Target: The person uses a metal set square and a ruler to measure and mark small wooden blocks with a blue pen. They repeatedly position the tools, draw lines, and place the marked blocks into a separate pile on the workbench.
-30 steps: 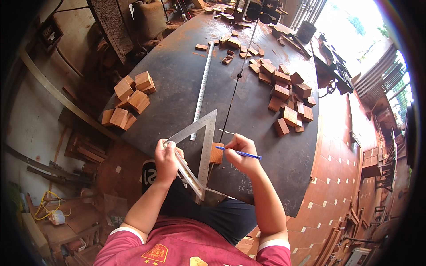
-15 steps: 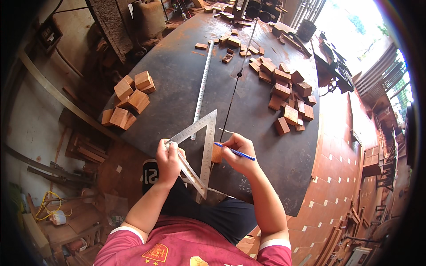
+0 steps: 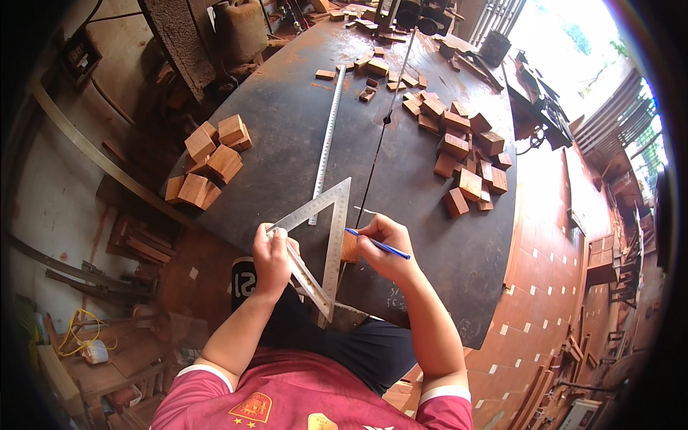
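My left hand (image 3: 272,261) is closed on the left corner of a metal triangular set square (image 3: 334,247), which lies over the table's near edge. Along the square's right side sits a small wooden block (image 3: 350,249), partly covered by the square and my fingers. My right hand (image 3: 385,247) grips a blue pen (image 3: 393,250), its tip at the upper part of the block beside the square's edge. A thin pale sliver-like piece (image 3: 365,210) shows just above my right fingers; its kind cannot be made out.
A long steel ruler (image 3: 329,136) lies left of the slot (image 3: 375,154) in the dark table (image 3: 279,136). Wooden blocks are piled at the left (image 3: 215,158) and right (image 3: 459,147). Smaller offcuts (image 3: 378,67) lie scattered toward the far end. Tiled floor (image 3: 534,272) is to the right.
The pen and my right hand have shifted very slightly along the square's edge. My left hand and the set square stay in place.
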`<action>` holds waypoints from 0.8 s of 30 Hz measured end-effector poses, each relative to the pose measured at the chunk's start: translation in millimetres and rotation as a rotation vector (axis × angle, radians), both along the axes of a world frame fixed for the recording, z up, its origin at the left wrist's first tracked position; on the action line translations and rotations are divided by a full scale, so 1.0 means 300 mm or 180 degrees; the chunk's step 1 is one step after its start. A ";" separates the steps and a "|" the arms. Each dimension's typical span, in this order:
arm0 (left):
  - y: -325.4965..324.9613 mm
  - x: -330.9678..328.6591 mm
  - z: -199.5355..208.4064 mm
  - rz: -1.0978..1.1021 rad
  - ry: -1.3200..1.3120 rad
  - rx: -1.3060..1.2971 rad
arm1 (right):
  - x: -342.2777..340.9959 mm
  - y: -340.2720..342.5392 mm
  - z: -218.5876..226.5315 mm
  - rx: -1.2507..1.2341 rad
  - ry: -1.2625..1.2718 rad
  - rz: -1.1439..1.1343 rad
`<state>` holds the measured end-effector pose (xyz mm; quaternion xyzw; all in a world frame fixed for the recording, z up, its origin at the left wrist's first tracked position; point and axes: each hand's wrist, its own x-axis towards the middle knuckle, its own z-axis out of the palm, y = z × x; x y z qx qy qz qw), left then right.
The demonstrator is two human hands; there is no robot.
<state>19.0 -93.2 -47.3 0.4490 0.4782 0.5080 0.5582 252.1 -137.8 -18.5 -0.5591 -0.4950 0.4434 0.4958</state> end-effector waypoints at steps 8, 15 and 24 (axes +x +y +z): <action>0.000 -0.004 -0.013 0.0000 0.0037 0.0032 | 0.002 -0.007 0.028 -0.0337 0.0132 0.0213; 0.001 -0.002 -0.014 0.0001 -0.0154 0.0036 | 0.029 -0.026 0.097 -0.0874 0.0177 0.1106; 0.014 -0.013 0.055 0.0114 -0.0471 -0.0157 | 0.093 -0.009 0.066 0.0098 0.0541 -0.0434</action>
